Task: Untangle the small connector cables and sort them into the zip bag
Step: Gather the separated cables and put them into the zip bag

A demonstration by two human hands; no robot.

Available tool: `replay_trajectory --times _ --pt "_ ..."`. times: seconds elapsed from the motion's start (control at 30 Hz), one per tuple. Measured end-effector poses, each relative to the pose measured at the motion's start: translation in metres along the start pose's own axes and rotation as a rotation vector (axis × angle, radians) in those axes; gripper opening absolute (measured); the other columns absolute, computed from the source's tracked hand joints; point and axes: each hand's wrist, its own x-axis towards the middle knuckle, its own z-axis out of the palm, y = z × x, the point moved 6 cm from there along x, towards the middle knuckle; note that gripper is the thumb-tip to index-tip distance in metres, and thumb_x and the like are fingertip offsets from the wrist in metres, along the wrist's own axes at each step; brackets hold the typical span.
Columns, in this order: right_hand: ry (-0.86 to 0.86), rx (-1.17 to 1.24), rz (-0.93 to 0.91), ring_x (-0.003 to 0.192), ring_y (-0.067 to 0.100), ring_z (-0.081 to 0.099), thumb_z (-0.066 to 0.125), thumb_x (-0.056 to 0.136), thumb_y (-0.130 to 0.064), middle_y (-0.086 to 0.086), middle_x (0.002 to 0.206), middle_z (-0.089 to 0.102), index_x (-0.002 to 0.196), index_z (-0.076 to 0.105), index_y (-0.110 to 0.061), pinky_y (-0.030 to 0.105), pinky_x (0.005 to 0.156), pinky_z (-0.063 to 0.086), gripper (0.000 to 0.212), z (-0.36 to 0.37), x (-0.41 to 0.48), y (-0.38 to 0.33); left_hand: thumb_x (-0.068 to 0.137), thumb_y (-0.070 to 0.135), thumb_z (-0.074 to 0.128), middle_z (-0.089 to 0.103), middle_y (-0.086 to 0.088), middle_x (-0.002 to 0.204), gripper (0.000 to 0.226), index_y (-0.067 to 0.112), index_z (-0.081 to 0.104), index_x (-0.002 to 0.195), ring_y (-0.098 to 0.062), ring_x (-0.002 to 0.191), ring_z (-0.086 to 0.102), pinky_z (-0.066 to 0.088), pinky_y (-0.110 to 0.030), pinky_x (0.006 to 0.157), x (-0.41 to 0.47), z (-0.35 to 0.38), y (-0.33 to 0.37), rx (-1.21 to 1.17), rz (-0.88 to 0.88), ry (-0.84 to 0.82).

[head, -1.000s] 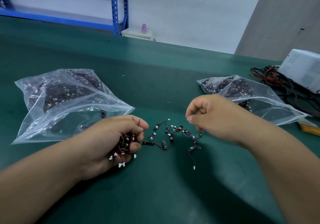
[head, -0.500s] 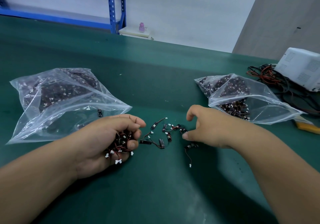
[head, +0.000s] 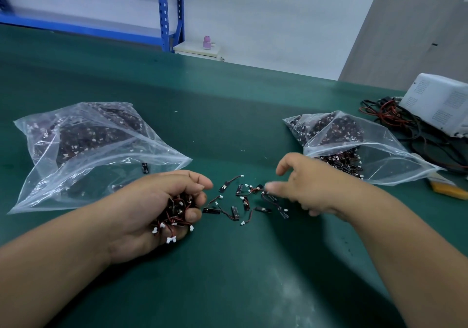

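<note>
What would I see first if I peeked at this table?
The left hand grips a tangled fistful of cables with white plugs, front middle. Loose cables lie scattered on the green table between it and the right hand. One clear bag lies at the left, another bag at the right.

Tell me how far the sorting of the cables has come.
Done: the left zip bag and the right zip bag both hold many cables; which is the sorted one I cannot tell. In hand: the left hand grips a tangled bunch, the right hand reaches, blurred, over the loose cables. Left: that bunch and those loose cables on the green table.
</note>
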Motion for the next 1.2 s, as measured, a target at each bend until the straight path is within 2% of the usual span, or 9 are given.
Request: replay_trajectory --times 0.07,0.17,0.3,0.37,0.57,0.7,0.87,1.2 --pt "0.039 0.088 -0.011 0.056 0.019 0.057 0.062 0.094 -0.040 0.008 0.084 0.067 0.101 0.052 -0.027 0.027 0.047 0.049 0.017 -0.002 0.003 0.001 0.040 0.022 0.088 0.060 -0.008 0.074 0.051 0.017 0.074 0.089 -0.019 0.050 0.049 0.034 -0.019 0.039 0.000 0.000 0.000 -0.010 -0.003 -0.008" --pt "0.027 -0.012 -0.045 0.064 0.019 0.058 0.052 0.101 -0.031 0.007 0.087 0.066 0.099 0.055 -0.024 0.029 0.057 0.046 0.007 0.007 0.005 0.001 0.041 0.021 0.087 0.060 -0.007 0.074 0.050 0.017 0.074 0.089 -0.019 0.050 0.049 0.035 -0.019 0.039 0.000 0.001 0.000 -0.023 -0.012 -0.014" --pt "-0.049 0.166 -0.076 0.054 0.013 0.056 0.045 0.103 -0.021 0.000 0.075 0.066 0.100 0.056 -0.026 0.026 0.047 0.043 0.012 0.011 0.003 -0.004 0.036 0.025 0.091 0.061 -0.006 0.074 0.055 0.018 0.074 0.088 -0.019 0.050 0.050 0.036 -0.019 0.039 0.000 0.000 0.000 -0.030 -0.023 -0.011" --pt "-0.023 0.204 -0.077 0.052 0.011 0.056 0.045 0.102 -0.020 -0.001 0.073 0.066 0.099 0.056 -0.027 0.027 0.046 0.043 0.013 0.008 0.003 -0.005 0.036 0.025 0.091 0.061 -0.006 0.074 0.056 0.018 0.074 0.088 -0.019 0.050 0.051 0.036 -0.020 0.038 0.000 -0.001 0.000 -0.037 -0.026 -0.007" --pt "0.109 0.149 -0.083 0.058 0.013 0.060 0.050 0.100 -0.021 0.003 0.083 0.067 0.092 0.057 -0.026 0.021 0.045 0.041 0.011 0.006 0.005 -0.005 0.036 0.027 0.092 0.061 -0.005 0.074 0.055 0.019 0.075 0.087 -0.018 0.051 0.052 0.035 -0.020 0.038 0.000 0.000 0.000 -0.032 -0.029 -0.010" --pt "0.073 0.123 -0.100 0.062 0.015 0.060 0.051 0.099 -0.021 0.003 0.087 0.067 0.091 0.058 -0.026 0.025 0.050 0.042 0.012 0.008 0.005 -0.006 0.037 0.028 0.092 0.061 -0.005 0.074 0.054 0.019 0.075 0.087 -0.018 0.051 0.052 0.035 -0.021 0.039 0.000 -0.001 0.000 -0.028 -0.028 -0.005" --pt "0.032 0.148 -0.085 0.056 0.010 0.059 0.050 0.101 -0.018 0.001 0.091 0.066 0.092 0.060 -0.025 0.019 0.044 0.041 0.015 0.007 0.004 -0.006 0.038 0.027 0.092 0.061 -0.005 0.075 0.054 0.019 0.074 0.088 -0.019 0.051 0.052 0.036 -0.020 0.039 0.000 -0.001 -0.001 -0.033 -0.035 -0.011" --pt "-0.022 0.146 -0.105 0.056 0.007 0.058 0.050 0.100 -0.015 -0.003 0.100 0.065 0.098 0.063 -0.026 0.023 0.048 0.045 0.017 0.007 0.001 -0.009 0.035 0.028 0.093 0.061 -0.005 0.074 0.056 0.020 0.074 0.087 -0.018 0.051 0.052 0.036 -0.020 0.038 -0.001 0.002 0.000 -0.034 -0.031 -0.016"
